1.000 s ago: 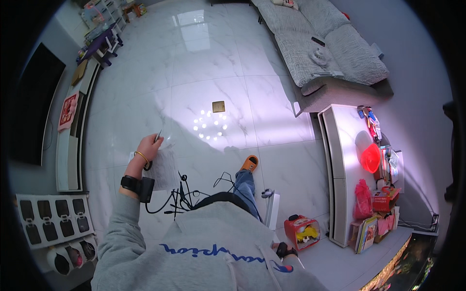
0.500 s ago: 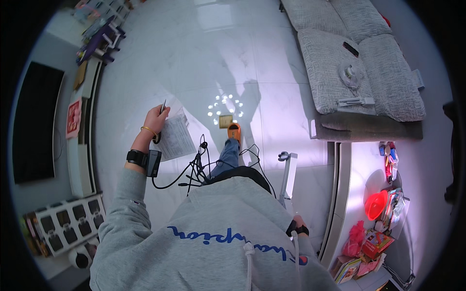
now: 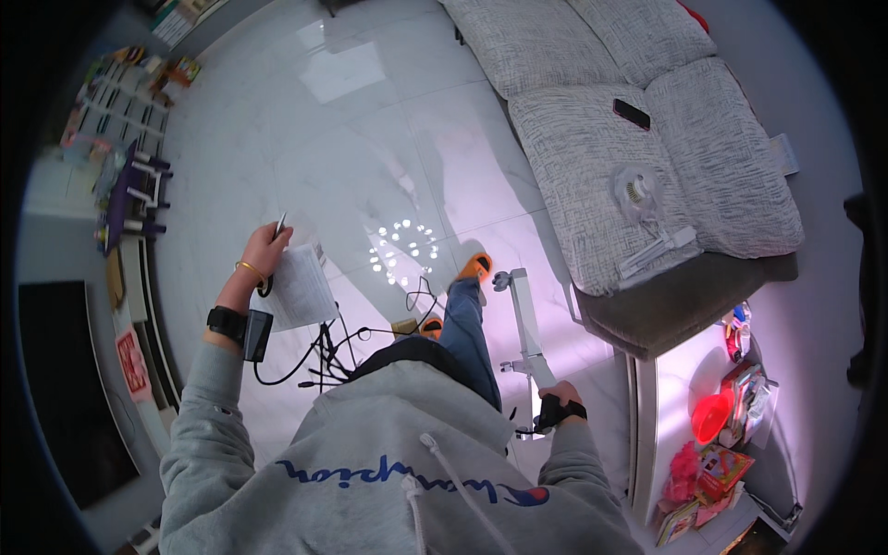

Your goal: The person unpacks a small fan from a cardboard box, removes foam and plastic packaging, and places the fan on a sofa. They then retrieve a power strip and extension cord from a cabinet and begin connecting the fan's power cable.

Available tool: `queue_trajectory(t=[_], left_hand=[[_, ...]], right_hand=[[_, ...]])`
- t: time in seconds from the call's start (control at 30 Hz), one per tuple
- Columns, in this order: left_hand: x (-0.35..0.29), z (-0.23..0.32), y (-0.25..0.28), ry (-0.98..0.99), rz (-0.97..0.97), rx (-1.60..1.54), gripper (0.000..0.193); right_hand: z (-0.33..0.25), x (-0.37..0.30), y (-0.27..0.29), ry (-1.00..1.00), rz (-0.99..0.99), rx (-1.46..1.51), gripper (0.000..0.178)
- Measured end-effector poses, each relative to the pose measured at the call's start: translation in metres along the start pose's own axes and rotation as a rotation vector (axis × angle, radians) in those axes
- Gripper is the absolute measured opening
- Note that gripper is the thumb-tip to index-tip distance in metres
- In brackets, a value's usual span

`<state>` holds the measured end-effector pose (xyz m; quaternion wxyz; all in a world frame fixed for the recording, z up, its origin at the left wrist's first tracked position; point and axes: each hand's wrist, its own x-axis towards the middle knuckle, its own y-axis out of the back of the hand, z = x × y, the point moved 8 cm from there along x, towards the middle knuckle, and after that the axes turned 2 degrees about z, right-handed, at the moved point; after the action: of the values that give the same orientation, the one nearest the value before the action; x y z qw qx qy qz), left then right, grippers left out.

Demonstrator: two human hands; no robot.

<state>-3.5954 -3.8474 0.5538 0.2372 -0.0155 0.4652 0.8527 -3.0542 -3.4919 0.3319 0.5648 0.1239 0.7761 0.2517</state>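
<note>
My left hand (image 3: pixel 266 250) is closed round a slim tool that looks like scissors; a pointed silver tip (image 3: pixel 280 223) sticks out ahead and a black loop shows behind. Beside that hand hangs a printed white sheet (image 3: pixel 307 294), seemingly held in the same grip, though its held edge is hidden. My right hand (image 3: pixel 561 396), wearing a black strap, grips the near end of a long white metal bracket (image 3: pixel 529 328) with grey knobs. A black box (image 3: pixel 258 335) sits at my left wrist, with black cables (image 3: pixel 326 356) running to my waist.
A grey sofa (image 3: pixel 592 148) at the right bears a phone (image 3: pixel 632 114), a clear round item (image 3: pixel 636 191) and a white bar-shaped item (image 3: pixel 659 250). Below it, a shelf holds a red bowl (image 3: pixel 710 418) and books. A television (image 3: pixel 69 388) stands left. Orange sandals (image 3: pixel 476 266) are on my feet.
My view has turned and moved forward, bringing the sofa nearer. My right hand and the bracket have come further into view. The sheet has stayed beside my left hand; my feet have stepped.
</note>
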Motion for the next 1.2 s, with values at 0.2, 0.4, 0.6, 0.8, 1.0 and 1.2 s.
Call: queue_trajectory(t=[0.2, 0.4, 0.6, 0.8, 1.0, 1.2], left_hand=[[0.141, 0.032, -0.048, 0.053, -0.109, 0.135, 0.028], [0.242, 0.05, -0.135, 0.103, -0.305, 0.195, 0.027], [0.295, 0.067, -0.238, 0.073, -0.454, 0.09, 0.025], [0.307, 0.085, -0.3, 0.013, -0.591, 0.075, 0.025], [0.312, 0.078, -0.334, -0.014, -0.662, 0.069, 0.028], [0.32, 0.056, -0.356, -0.019, -0.685, 0.138, 0.029]], right_hand=[[-0.059, 0.126, 0.003, -0.143, -0.081, 0.057, 0.037], [-0.092, 0.239, 0.013, -0.217, -0.108, -0.037, 0.037], [-0.122, 0.318, 0.035, -0.244, -0.045, -0.007, 0.039], [-0.134, 0.345, 0.029, -0.337, -0.099, 0.044, 0.038], [-0.131, 0.366, -0.001, -0.369, -0.101, 0.077, 0.041], [-0.136, 0.386, -0.023, -0.42, -0.121, 0.129, 0.037]])
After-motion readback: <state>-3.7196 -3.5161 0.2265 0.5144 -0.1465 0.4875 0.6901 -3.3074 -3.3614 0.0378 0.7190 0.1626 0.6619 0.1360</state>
